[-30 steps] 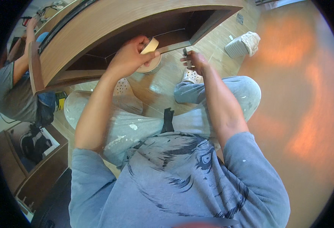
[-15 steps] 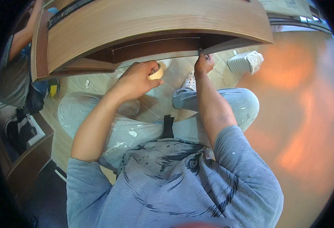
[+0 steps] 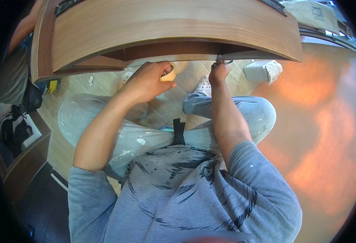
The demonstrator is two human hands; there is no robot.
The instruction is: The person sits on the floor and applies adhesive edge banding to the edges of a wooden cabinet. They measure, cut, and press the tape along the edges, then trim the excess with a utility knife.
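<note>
My left hand (image 3: 147, 81) is closed round a roll of cream masking tape (image 3: 169, 74), with its fingers through and about the ring. Just above it runs the lower edge of a curved wooden cabinet (image 3: 174, 24). A pale strip (image 3: 186, 58) lies along that edge between my two hands. My right hand (image 3: 219, 73) is raised to the edge near the right inner corner of the cabinet's dark opening. Its fingers are pinched together; a small dark tip shows beside them, too small to name.
A white ribbed container (image 3: 263, 71) stands on the tiled floor to the right, near a large smooth brown panel (image 3: 303, 133). Another person's arm (image 3: 22, 30) shows at far left. Below it is an open wooden box (image 3: 32, 150) with dark things inside.
The cabinet appears slightly shifted and a little lower at the right, as my view moves. Both hands keep nearly the same places, the left still holding the tape roll.
</note>
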